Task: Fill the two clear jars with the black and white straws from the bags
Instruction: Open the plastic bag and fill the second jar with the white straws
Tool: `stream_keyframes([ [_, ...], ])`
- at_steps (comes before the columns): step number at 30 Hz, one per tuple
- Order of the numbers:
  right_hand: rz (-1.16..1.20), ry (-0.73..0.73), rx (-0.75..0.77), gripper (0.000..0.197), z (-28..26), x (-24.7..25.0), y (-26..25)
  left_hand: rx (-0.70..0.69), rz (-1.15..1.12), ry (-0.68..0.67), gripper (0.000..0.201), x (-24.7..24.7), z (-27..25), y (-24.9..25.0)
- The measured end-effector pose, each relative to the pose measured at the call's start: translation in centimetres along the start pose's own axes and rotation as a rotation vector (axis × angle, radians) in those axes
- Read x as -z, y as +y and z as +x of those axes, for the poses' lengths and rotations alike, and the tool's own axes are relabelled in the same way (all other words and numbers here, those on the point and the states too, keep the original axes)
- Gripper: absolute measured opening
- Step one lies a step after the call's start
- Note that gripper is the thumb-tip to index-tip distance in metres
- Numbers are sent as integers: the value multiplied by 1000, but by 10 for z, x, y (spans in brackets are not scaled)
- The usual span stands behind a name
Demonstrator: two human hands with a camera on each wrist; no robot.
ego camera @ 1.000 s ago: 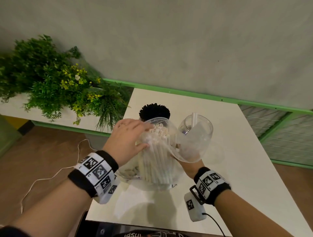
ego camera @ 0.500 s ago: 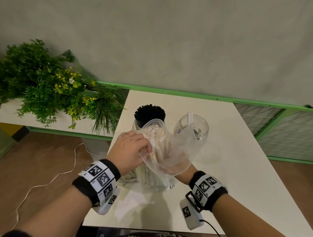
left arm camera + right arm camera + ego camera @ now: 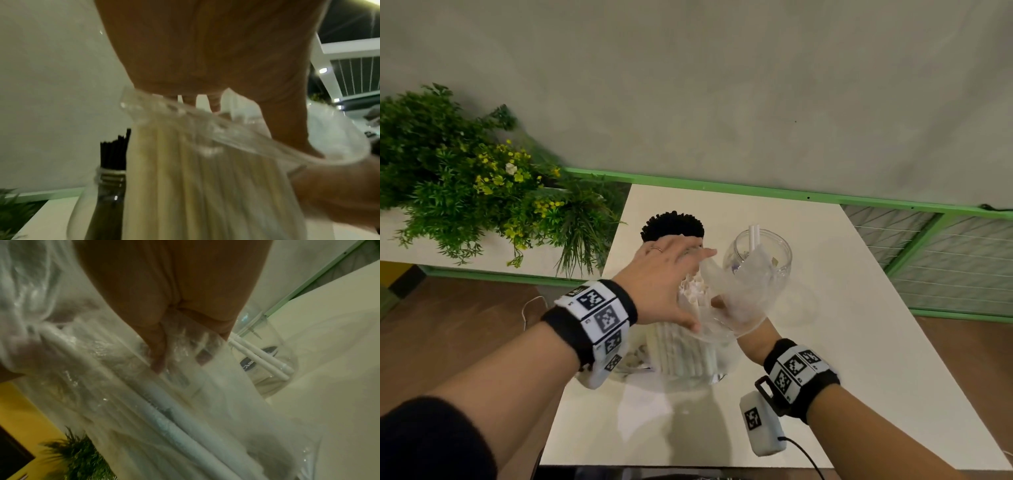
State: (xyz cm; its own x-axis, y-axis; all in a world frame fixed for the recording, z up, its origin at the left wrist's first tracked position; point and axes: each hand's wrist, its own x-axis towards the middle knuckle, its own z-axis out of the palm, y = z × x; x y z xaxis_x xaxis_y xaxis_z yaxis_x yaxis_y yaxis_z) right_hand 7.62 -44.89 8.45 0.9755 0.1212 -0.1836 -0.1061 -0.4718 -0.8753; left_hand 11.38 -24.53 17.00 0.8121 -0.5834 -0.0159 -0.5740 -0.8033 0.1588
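Observation:
A clear plastic bag (image 3: pixel 736 301) of white straws (image 3: pixel 685 342) stands on the white table (image 3: pixel 842 342). My left hand (image 3: pixel 681 281) hovers over the bag's mouth with fingers straight, holding nothing; the left wrist view shows its palm (image 3: pixel 205 65) above the straw tops (image 3: pixel 195 186). My right hand (image 3: pixel 726 308) grips the bag's film on the right side, mostly hidden behind plastic, and its fingers (image 3: pixel 160 360) curl onto the film (image 3: pixel 102 369). Behind stand a jar packed with black straws (image 3: pixel 671 226) and a clear jar (image 3: pixel 780 260) holding two white straws (image 3: pixel 753 236).
A planter of green foliage with yellow flowers (image 3: pixel 482 185) sits left of the table. A green rail (image 3: pixel 756 190) runs along the grey wall behind. A white cable (image 3: pixel 530 308) lies on the brown floor. The table's front edge is close to me.
My left hand has let go of the straw tops and straightened its fingers, reaching farther over the bag. The right hand has kept its grip on the film.

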Motion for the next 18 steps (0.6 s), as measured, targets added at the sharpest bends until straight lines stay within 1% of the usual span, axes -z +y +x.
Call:
stream_keyframes([
  [1,23,21,12,27,1,2,1,-2,17,-11,110,-6,3,1],
  [3,97,137,58,20,-4,8,1,23,44,18,103,-16,7,1],
  [4,176,197,89,26,-7,12,1,42,52,53,98,-19,8,1],
  [6,311,310,109,59,-13,21,0,90,57,99,93,-23,9,-1],
  [7,338,398,111,69,-16,26,-6,115,56,103,91,-24,10,-3],
  [8,336,501,144,72,-18,33,-15,138,50,98,91,-24,11,-4],
  [9,305,605,213,69,-21,40,-27,156,44,88,90,-23,12,-4],
  [10,241,701,331,62,-26,46,-43,169,42,81,89,-22,14,-5],
  [11,140,766,482,51,-30,50,-58,177,43,78,87,-22,14,-5],
  [12,-8,775,637,37,-35,52,-75,183,44,76,85,-22,15,-5],
  [13,-194,725,765,24,-39,50,-89,186,41,75,84,-22,15,-4],
  [14,-410,621,841,13,-42,47,-100,184,39,77,82,-22,15,-2],
  [15,-668,483,841,9,-41,43,-108,178,38,81,81,-22,15,0],
  [16,-940,329,764,14,-39,38,-113,170,37,85,81,-22,14,1],
  [17,-1186,158,626,21,-34,35,-114,162,36,90,81,-22,13,2],
  [18,-1360,15,465,25,-29,33,-115,152,33,94,79,-21,12,3],
])
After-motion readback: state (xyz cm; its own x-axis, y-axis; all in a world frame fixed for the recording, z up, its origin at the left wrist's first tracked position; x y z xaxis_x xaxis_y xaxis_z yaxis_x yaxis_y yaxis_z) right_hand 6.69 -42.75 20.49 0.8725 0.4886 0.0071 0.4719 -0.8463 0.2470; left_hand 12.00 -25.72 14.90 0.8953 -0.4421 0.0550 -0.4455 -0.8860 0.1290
